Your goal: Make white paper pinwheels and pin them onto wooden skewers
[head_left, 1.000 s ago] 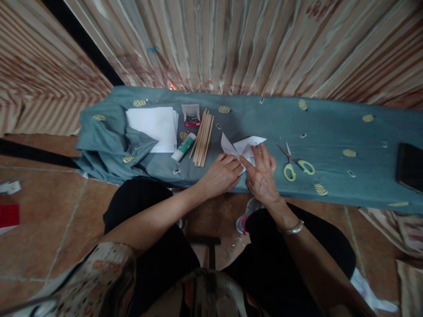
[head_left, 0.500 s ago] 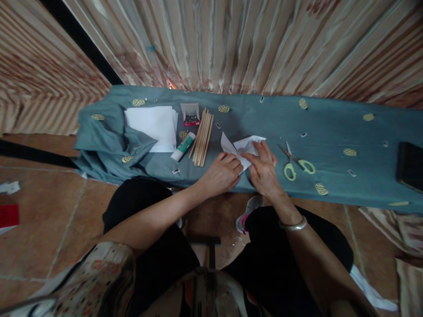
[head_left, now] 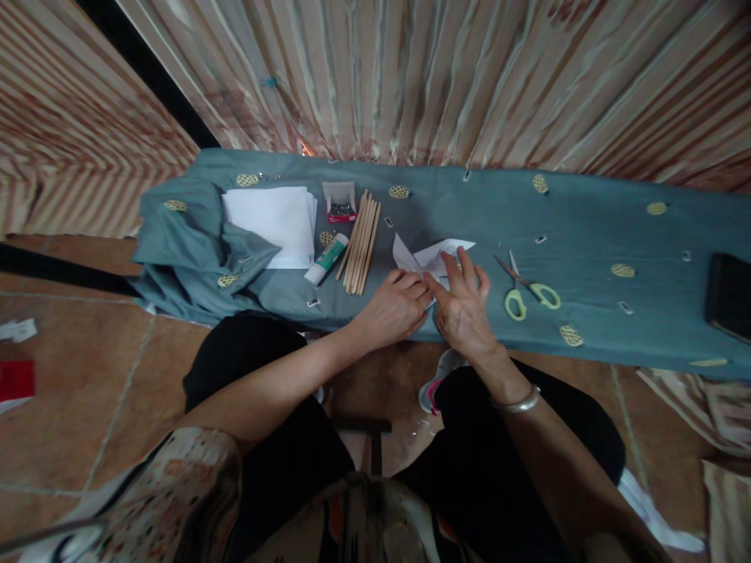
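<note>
A white paper pinwheel (head_left: pixel 436 256) with pointed, folded flaps lies on the cloth-covered table in front of me. My left hand (head_left: pixel 399 306) is closed on its near left side, fingers bent over the paper. From the right, my right hand (head_left: pixel 463 301) presses its thumb at the pinwheel's middle, while its other fingers reach over the right flap. Both hands hide the near part of the paper. Green-handled scissors (head_left: pixel 524 289) lie with blades apart, right of my right hand. Left of the pinwheel is a bundle of wooden sticks (head_left: pixel 359 244).
A glue stick (head_left: pixel 326 259) lies beside the sticks, below an open small box of metal pins (head_left: pixel 340 205). Further left is a stack of white paper (head_left: pixel 275 223), partly under a cloth fold. A dark phone-like object (head_left: pixel 727 293) sits at the right. Striped curtains (head_left: pixel 411 86) hang behind the table.
My right hand has shifted slightly left, its thumb now nearer the pinwheel's middle and its fingers more raised and spread. My left hand stays in place on the paper.
</note>
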A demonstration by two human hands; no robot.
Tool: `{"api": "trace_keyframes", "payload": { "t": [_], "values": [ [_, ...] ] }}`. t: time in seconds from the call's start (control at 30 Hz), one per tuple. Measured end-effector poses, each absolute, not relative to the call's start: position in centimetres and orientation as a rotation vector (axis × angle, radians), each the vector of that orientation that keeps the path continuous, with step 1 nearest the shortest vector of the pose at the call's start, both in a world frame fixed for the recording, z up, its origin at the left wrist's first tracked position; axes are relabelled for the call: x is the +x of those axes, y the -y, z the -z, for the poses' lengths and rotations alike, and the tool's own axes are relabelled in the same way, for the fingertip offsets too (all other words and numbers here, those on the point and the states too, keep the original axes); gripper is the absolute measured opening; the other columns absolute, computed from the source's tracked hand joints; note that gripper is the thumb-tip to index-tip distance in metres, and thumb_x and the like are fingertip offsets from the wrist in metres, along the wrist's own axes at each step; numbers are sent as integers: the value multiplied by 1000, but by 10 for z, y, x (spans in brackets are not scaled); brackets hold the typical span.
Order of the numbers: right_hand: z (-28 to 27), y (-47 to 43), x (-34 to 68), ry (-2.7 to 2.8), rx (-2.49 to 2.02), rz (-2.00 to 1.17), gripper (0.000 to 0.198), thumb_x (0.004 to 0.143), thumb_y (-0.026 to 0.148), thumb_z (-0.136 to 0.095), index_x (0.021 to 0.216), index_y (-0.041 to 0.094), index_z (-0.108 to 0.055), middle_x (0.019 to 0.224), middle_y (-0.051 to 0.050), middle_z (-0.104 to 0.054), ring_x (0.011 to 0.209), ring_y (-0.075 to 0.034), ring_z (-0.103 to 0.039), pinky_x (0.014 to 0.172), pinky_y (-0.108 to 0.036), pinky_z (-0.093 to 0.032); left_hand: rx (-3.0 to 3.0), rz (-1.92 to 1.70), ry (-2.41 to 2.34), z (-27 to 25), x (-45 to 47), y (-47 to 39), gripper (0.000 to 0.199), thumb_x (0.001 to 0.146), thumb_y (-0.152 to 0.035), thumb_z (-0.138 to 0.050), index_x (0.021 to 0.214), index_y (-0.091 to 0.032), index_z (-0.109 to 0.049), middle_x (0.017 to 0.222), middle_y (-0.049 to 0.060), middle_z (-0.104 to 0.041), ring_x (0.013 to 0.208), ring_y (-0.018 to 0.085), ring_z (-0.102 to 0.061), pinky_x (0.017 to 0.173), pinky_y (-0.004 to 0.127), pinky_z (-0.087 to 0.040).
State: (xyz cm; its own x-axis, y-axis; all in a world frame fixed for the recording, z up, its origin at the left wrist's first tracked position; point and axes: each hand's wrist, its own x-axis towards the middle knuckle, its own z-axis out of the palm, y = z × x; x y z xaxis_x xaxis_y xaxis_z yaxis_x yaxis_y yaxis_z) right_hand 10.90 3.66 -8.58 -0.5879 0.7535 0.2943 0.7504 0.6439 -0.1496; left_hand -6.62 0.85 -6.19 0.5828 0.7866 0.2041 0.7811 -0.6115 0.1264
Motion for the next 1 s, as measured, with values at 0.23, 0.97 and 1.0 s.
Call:
{"api": "trace_keyframes", "payload": {
  "t": [0.23, 0.97, 1.0],
  "values": [
    [88, -35, 108, 2501, -1218, -14, 52, 88, 13, -45, 138, 22, -56, 157, -14, -34, 149, -36, -17, 112, -58, -24, 2783, -384, -1366, 61, -66, -8, 27, 94, -25, -52, 110, -8, -65, 109, 14, -69, 109, 28, -57, 95, 41, -40],
    [90, -36, 113, 2464, -1214, -56, 60, 87, 13, -44, 145, 30, -46, 160, -7, -31, 150, -34, -17, 112, -59, -23, 2783, -380, -1375, 61, -66, -9, 25, 93, -24, -51, 109, -10, -65, 108, 13, -70, 109, 27, -57, 95, 41, -40],
    [90, -37, 113, 2462, -1213, -52, 60, 87, 13, -44, 145, 30, -45, 160, -7, -32, 150, -34, -18, 112, -59, -23, 2783, -381, -1373, 62, -66, -9, 26, 93, -24, -51, 109, -10, -65, 108, 13, -69, 109, 28, -57, 95, 41, -40]
  ]
}}
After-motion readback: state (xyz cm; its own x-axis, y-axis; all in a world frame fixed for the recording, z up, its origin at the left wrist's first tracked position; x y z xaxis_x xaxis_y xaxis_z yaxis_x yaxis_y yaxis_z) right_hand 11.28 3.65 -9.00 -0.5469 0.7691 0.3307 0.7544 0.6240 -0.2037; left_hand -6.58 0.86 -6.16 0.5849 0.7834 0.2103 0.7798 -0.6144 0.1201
